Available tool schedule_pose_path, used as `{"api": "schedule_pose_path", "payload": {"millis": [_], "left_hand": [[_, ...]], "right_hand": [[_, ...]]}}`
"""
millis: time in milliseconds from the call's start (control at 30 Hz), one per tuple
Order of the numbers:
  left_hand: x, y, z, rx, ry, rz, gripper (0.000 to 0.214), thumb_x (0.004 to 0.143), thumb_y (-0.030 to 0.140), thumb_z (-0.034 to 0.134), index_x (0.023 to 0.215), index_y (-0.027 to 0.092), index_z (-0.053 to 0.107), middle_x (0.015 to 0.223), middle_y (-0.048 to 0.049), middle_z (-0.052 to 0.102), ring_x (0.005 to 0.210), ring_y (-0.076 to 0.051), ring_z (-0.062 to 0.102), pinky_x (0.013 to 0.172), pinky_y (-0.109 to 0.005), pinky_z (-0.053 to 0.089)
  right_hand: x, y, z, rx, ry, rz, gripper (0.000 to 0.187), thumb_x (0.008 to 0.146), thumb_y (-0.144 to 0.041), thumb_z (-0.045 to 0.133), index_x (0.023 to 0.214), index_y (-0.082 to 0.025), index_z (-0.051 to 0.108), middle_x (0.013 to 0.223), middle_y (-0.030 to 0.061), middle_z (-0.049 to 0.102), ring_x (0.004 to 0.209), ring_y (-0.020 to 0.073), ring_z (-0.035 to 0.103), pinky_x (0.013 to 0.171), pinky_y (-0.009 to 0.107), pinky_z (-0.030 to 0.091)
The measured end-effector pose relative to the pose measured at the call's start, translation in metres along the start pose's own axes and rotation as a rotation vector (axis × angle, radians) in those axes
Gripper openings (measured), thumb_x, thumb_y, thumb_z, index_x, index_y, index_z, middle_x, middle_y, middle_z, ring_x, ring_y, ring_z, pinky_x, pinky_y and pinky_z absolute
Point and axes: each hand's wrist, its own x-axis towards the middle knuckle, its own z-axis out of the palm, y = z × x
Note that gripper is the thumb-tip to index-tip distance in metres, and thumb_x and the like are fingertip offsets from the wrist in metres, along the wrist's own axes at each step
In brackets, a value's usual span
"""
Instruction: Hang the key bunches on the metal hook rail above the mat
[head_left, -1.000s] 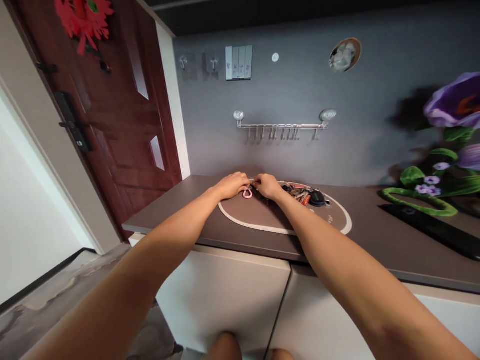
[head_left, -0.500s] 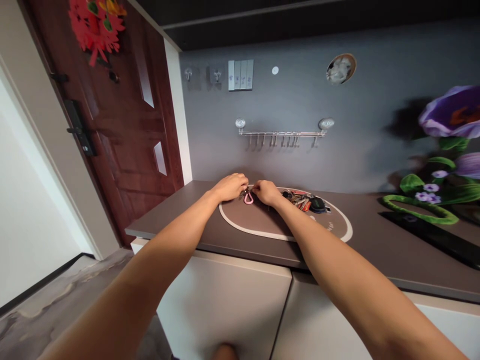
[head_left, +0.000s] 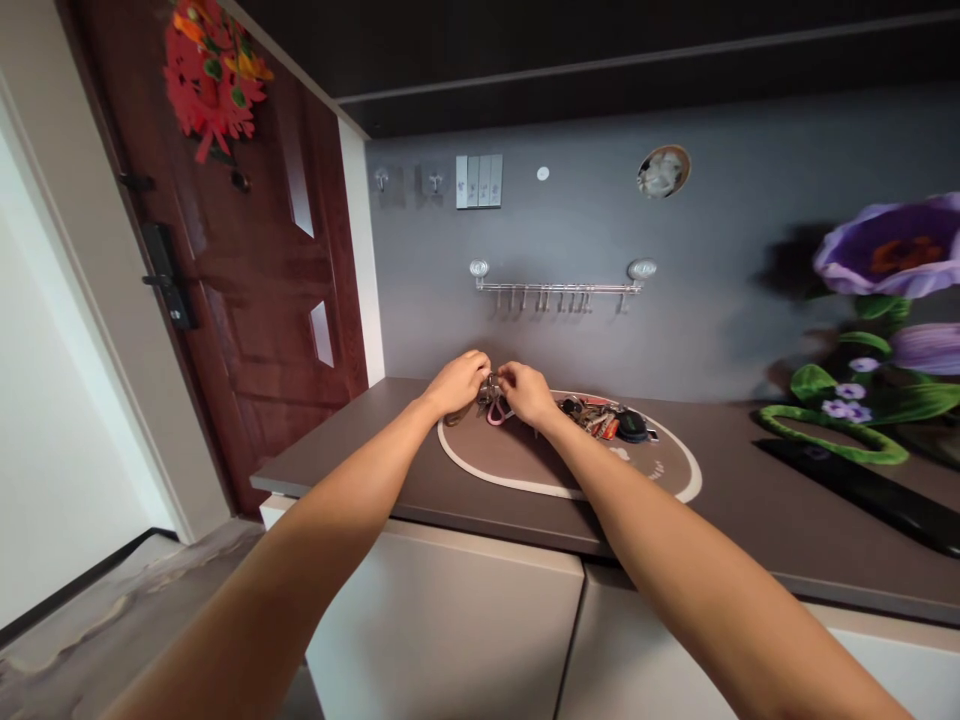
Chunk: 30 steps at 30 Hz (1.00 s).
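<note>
My left hand and my right hand meet over the left end of an oval brown mat on a grey-brown cabinet top. Both pinch a bunch of keys with a pink carabiner, which hangs just above the mat between the fingers. The fingers of both hands are closed on it. A second heap of keys with a black fob lies on the mat to the right of my right hand.
A chrome hook rail is fixed to the grey wall above the mat, with light switches higher up. A dark red door stands at the left. Purple artificial flowers and a black tray sit at the right.
Both hands have lifted the pink carabiner key bunch slightly off the mat. The view has tilted upward, so the wall and the cabinet underside show more.
</note>
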Motion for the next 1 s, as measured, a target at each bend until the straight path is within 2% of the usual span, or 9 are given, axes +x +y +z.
{"api": "schedule_pose_path", "payload": {"millis": [133, 233, 500, 633, 833, 1000], "left_hand": [[0.001, 0.001, 0.002, -0.099, 0.056, -0.022, 0.014, 0.083, 0.019, 0.035, 0.076, 0.017, 0.048, 0.083, -0.0040, 0.052, 0.078, -0.015, 0.048, 0.074, -0.028, 0.039], [0.002, 0.001, 0.004, -0.201, 0.109, -0.048, 0.012, 0.081, 0.019, 0.039, 0.073, 0.017, 0.047, 0.080, -0.0031, 0.052, 0.079, -0.015, 0.048, 0.076, -0.028, 0.039], [0.002, 0.001, 0.010, -0.969, 0.084, -0.274, 0.011, 0.080, 0.026, 0.047, 0.078, 0.015, 0.046, 0.068, 0.0009, 0.056, 0.066, -0.010, 0.055, 0.071, -0.026, 0.044], [0.003, 0.001, 0.013, -1.229, 0.071, -0.377, 0.016, 0.074, 0.026, 0.057, 0.078, 0.014, 0.047, 0.072, 0.0007, 0.057, 0.066, -0.009, 0.057, 0.071, -0.026, 0.045], [0.004, 0.001, 0.013, -1.238, 0.106, -0.455, 0.017, 0.071, 0.026, 0.060, 0.077, 0.014, 0.051, 0.067, 0.0024, 0.054, 0.057, -0.007, 0.052, 0.059, -0.020, 0.041], [0.003, -0.002, 0.013, -1.134, 0.083, -0.365, 0.023, 0.070, 0.033, 0.061, 0.078, 0.013, 0.052, 0.062, 0.0031, 0.052, 0.056, -0.007, 0.049, 0.059, -0.021, 0.039]], "right_hand": [[-0.001, -0.003, -0.001, 0.081, 0.040, -0.025, 0.021, 0.076, -0.015, 0.048, 0.094, -0.017, 0.060, 0.093, 0.0066, 0.064, 0.086, 0.0145, 0.056, 0.080, 0.025, 0.039], [0.000, -0.003, -0.001, 0.161, 0.072, 0.006, 0.018, 0.075, -0.018, 0.048, 0.089, -0.017, 0.060, 0.088, 0.0049, 0.064, 0.081, 0.0136, 0.056, 0.078, 0.025, 0.040], [0.004, 0.005, 0.000, 0.459, 0.086, 0.001, 0.014, 0.074, -0.028, 0.050, 0.076, -0.017, 0.059, 0.079, 0.0020, 0.064, 0.072, 0.0120, 0.056, 0.071, 0.024, 0.041], [0.007, 0.009, 0.000, 0.532, 0.094, -0.008, 0.014, 0.073, -0.029, 0.051, 0.073, -0.016, 0.057, 0.073, 0.0015, 0.063, 0.068, 0.0123, 0.055, 0.067, 0.025, 0.041], [0.011, 0.010, -0.002, 0.563, 0.094, -0.017, 0.014, 0.073, -0.030, 0.051, 0.073, -0.016, 0.054, 0.069, -0.0003, 0.057, 0.064, 0.0114, 0.051, 0.065, 0.024, 0.039], [0.013, 0.013, 0.001, 0.579, 0.103, -0.016, 0.018, 0.074, -0.034, 0.048, 0.076, -0.016, 0.051, 0.072, -0.0005, 0.054, 0.067, 0.0113, 0.048, 0.066, 0.025, 0.038]]}}
